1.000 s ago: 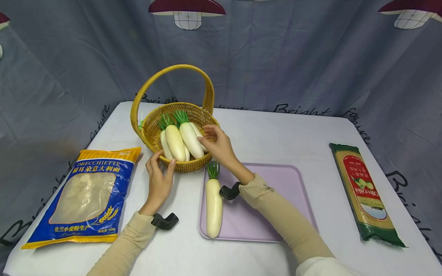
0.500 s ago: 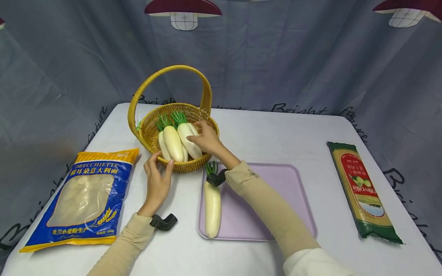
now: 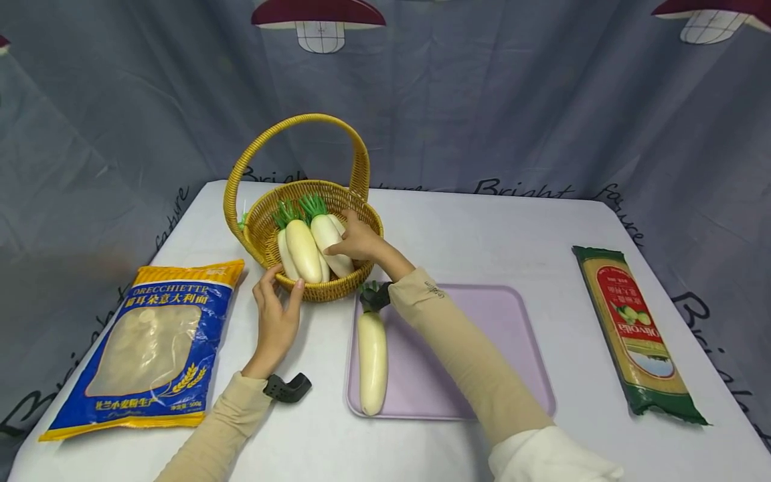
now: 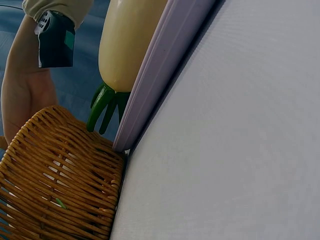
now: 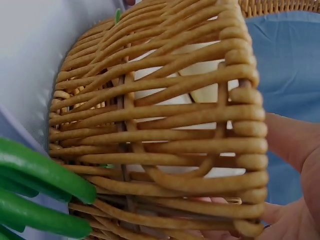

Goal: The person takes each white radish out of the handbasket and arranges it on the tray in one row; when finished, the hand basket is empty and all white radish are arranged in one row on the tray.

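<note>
A yellow wicker basket [image 3: 328, 289] with a tall handle holds several white radishes [image 3: 303, 251] with green tops. My left hand [image 3: 276, 328] touches its front rim, thumb and fingers spread apart. My right hand [image 3: 363, 242] reaches inside at the right and holds the rightmost white radish [image 3: 341, 266] between thumb and fingers; the fingertips are partly hidden. In the right wrist view, part of that hand shows beyond the basket wall [image 5: 165, 115]. Another white radish [image 3: 373, 365] lies on the left side of a lilac tray [image 3: 464, 348], its top partly behind the right wrist's black camera.
A blue and yellow orecchiette bag [image 3: 144, 348] lies at the left of the white table [image 3: 470, 234]. On the right lies a green-ended pasta pack [image 3: 638, 335]. A grey curtain [image 3: 482, 100] hangs behind the table.
My right hand has moved left and farther into the basket, from the right rim onto the rightmost radish. The left hand has stayed at the rim.
</note>
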The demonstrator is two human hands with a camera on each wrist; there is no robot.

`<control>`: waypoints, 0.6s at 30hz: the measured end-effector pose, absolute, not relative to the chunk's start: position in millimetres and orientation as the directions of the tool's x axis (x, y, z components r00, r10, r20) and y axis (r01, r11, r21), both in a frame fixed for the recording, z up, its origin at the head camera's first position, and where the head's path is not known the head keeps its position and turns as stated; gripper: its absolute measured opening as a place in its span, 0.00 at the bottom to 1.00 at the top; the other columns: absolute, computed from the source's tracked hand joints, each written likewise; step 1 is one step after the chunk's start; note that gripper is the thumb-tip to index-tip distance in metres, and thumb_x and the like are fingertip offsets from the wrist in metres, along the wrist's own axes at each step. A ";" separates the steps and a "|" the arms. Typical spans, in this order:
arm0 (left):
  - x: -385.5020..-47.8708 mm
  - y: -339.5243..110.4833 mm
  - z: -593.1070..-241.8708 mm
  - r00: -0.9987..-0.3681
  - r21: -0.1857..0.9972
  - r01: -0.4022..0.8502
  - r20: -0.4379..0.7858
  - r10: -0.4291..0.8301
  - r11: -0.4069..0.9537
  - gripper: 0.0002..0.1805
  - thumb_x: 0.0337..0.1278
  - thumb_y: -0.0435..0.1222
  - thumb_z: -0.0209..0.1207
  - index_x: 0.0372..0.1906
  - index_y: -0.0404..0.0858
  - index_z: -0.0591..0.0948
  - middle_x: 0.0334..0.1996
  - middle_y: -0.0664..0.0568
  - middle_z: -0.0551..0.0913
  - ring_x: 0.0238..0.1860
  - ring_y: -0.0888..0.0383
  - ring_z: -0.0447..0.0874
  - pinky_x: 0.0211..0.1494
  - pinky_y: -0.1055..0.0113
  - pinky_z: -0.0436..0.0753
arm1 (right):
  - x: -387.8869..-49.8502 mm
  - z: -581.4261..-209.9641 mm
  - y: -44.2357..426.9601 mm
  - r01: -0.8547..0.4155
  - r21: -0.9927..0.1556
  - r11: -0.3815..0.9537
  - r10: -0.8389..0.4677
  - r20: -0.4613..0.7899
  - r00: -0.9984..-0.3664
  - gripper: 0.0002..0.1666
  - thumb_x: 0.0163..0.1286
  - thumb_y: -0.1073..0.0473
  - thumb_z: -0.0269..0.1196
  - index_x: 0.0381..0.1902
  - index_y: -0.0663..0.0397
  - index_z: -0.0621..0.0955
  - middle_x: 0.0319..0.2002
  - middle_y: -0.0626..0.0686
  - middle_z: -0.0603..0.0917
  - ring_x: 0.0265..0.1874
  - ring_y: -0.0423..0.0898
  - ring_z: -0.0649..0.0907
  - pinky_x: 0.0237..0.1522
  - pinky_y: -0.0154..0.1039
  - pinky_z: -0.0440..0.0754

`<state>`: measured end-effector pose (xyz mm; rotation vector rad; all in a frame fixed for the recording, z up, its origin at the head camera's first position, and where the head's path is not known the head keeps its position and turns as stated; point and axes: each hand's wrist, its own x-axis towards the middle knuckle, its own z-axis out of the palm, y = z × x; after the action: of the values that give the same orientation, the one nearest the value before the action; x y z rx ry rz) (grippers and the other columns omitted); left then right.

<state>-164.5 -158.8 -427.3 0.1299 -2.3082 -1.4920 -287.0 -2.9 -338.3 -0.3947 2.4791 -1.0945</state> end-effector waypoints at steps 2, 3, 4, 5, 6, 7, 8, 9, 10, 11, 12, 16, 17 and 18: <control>-164.8 -158.6 -427.5 -0.922 0.893 0.125 0.265 -0.281 0.432 0.28 0.62 0.48 0.49 0.63 0.47 0.56 0.58 0.38 0.54 0.63 0.46 0.59 0.68 0.53 0.60 | -288.1 -339.5 -3.2 -0.097 -0.750 0.654 -0.408 -0.241 -0.881 0.58 0.54 0.51 0.67 0.70 0.52 0.43 0.57 0.62 0.72 0.56 0.52 0.74 0.51 0.43 0.77; -164.9 -158.6 -427.7 -0.922 0.893 0.123 0.264 -0.282 0.433 0.28 0.62 0.48 0.49 0.63 0.47 0.56 0.58 0.38 0.54 0.63 0.45 0.59 0.68 0.53 0.60 | -288.5 -340.3 -3.5 -0.102 -0.748 0.655 -0.407 -0.236 -0.882 0.58 0.53 0.50 0.68 0.70 0.53 0.43 0.57 0.62 0.72 0.55 0.52 0.74 0.51 0.43 0.77; -164.9 -158.6 -427.7 -0.922 0.892 0.122 0.264 -0.283 0.435 0.28 0.62 0.48 0.49 0.63 0.47 0.56 0.58 0.38 0.54 0.63 0.46 0.59 0.68 0.53 0.60 | -288.6 -340.8 -4.2 -0.112 -0.746 0.656 -0.408 -0.226 -0.885 0.59 0.53 0.50 0.68 0.70 0.53 0.44 0.57 0.62 0.72 0.55 0.52 0.75 0.50 0.43 0.77; -164.9 -158.7 -427.8 -0.921 0.892 0.121 0.264 -0.285 0.436 0.28 0.62 0.48 0.49 0.63 0.47 0.56 0.58 0.38 0.54 0.63 0.45 0.59 0.68 0.53 0.61 | -288.7 -341.7 -4.9 -0.122 -0.744 0.656 -0.408 -0.215 -0.887 0.59 0.52 0.50 0.68 0.70 0.54 0.44 0.57 0.62 0.72 0.55 0.52 0.74 0.50 0.43 0.78; -164.9 -158.7 -428.0 -0.921 0.892 0.121 0.264 -0.286 0.436 0.28 0.62 0.49 0.49 0.63 0.47 0.56 0.58 0.38 0.54 0.63 0.46 0.59 0.68 0.53 0.61 | -288.5 -342.4 -5.6 -0.132 -0.742 0.658 -0.408 -0.204 -0.890 0.59 0.52 0.50 0.69 0.70 0.54 0.45 0.57 0.63 0.72 0.55 0.52 0.75 0.50 0.42 0.78; -164.7 -158.7 -428.1 -0.921 0.892 0.121 0.264 -0.287 0.435 0.28 0.62 0.49 0.49 0.63 0.47 0.56 0.58 0.38 0.54 0.63 0.46 0.59 0.68 0.53 0.61 | -288.0 -343.0 -6.1 -0.142 -0.740 0.657 -0.408 -0.190 -0.893 0.58 0.52 0.51 0.69 0.70 0.55 0.45 0.56 0.63 0.72 0.55 0.53 0.75 0.50 0.43 0.78; -164.6 -158.7 -428.4 -0.920 0.892 0.122 0.266 -0.288 0.434 0.28 0.62 0.49 0.49 0.63 0.47 0.56 0.58 0.38 0.54 0.63 0.46 0.60 0.68 0.53 0.61 | -287.7 -343.8 -6.5 -0.154 -0.737 0.659 -0.408 -0.178 -0.896 0.58 0.51 0.51 0.69 0.69 0.56 0.46 0.56 0.63 0.72 0.54 0.53 0.75 0.49 0.43 0.78; -164.4 -158.6 -428.7 -0.920 0.893 0.122 0.266 -0.290 0.433 0.28 0.62 0.49 0.49 0.63 0.47 0.56 0.58 0.38 0.54 0.63 0.46 0.60 0.68 0.53 0.61 | -287.3 -344.6 -6.9 -0.164 -0.731 0.662 -0.406 -0.166 -0.898 0.58 0.51 0.52 0.70 0.69 0.56 0.47 0.56 0.63 0.72 0.54 0.53 0.75 0.49 0.42 0.78; -164.1 -158.6 -429.0 -0.920 0.893 0.121 0.265 -0.290 0.432 0.28 0.62 0.48 0.50 0.63 0.46 0.56 0.58 0.38 0.55 0.63 0.46 0.60 0.68 0.53 0.61 | -286.8 -345.3 -7.3 -0.171 -0.730 0.662 -0.406 -0.157 -0.900 0.57 0.51 0.53 0.70 0.69 0.57 0.48 0.56 0.64 0.72 0.54 0.54 0.75 0.49 0.42 0.79; -163.7 -158.5 -429.4 -0.920 0.894 0.121 0.264 -0.290 0.432 0.28 0.61 0.48 0.50 0.63 0.46 0.56 0.58 0.38 0.55 0.63 0.46 0.60 0.68 0.53 0.61 | -286.3 -346.0 -7.6 -0.178 -0.725 0.665 -0.407 -0.151 -0.901 0.57 0.51 0.54 0.70 0.69 0.57 0.48 0.56 0.64 0.72 0.54 0.54 0.75 0.48 0.42 0.79; -163.5 -158.5 -429.7 -0.919 0.894 0.121 0.265 -0.291 0.432 0.28 0.61 0.48 0.50 0.63 0.46 0.56 0.58 0.38 0.55 0.63 0.45 0.60 0.68 0.53 0.61 | -285.9 -346.6 -7.7 -0.185 -0.722 0.667 -0.406 -0.144 -0.903 0.56 0.50 0.54 0.70 0.69 0.57 0.49 0.56 0.64 0.72 0.54 0.54 0.75 0.48 0.42 0.79; -163.4 -158.7 -429.5 -0.920 0.891 0.126 0.270 -0.285 0.436 0.28 0.61 0.48 0.50 0.63 0.46 0.56 0.58 0.38 0.55 0.63 0.45 0.60 0.67 0.53 0.61 | -285.0 -347.9 -7.6 -0.213 -0.707 0.674 -0.404 -0.112 -0.908 0.55 0.50 0.54 0.70 0.68 0.55 0.51 0.53 0.63 0.74 0.51 0.53 0.77 0.45 0.40 0.80; -163.7 -158.7 -429.1 -0.920 0.891 0.131 0.273 -0.282 0.435 0.28 0.62 0.49 0.50 0.63 0.46 0.56 0.58 0.38 0.55 0.63 0.45 0.60 0.67 0.53 0.61 | -285.2 -348.0 -7.5 -0.220 -0.703 0.676 -0.404 -0.105 -0.909 0.54 0.50 0.54 0.70 0.68 0.54 0.52 0.53 0.62 0.75 0.50 0.52 0.77 0.43 0.40 0.80; -164.0 -158.7 -428.7 -0.920 0.891 0.133 0.274 -0.281 0.435 0.28 0.62 0.49 0.49 0.63 0.46 0.56 0.58 0.38 0.55 0.63 0.46 0.60 0.67 0.53 0.61 | -285.7 -348.0 -7.6 -0.227 -0.700 0.677 -0.404 -0.096 -0.910 0.54 0.50 0.54 0.70 0.68 0.53 0.52 0.52 0.62 0.75 0.49 0.52 0.78 0.42 0.39 0.80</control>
<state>-164.0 -158.7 -428.7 0.1255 -2.3100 -1.4842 -285.7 -7.6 -348.0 -0.5077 2.6483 -1.0567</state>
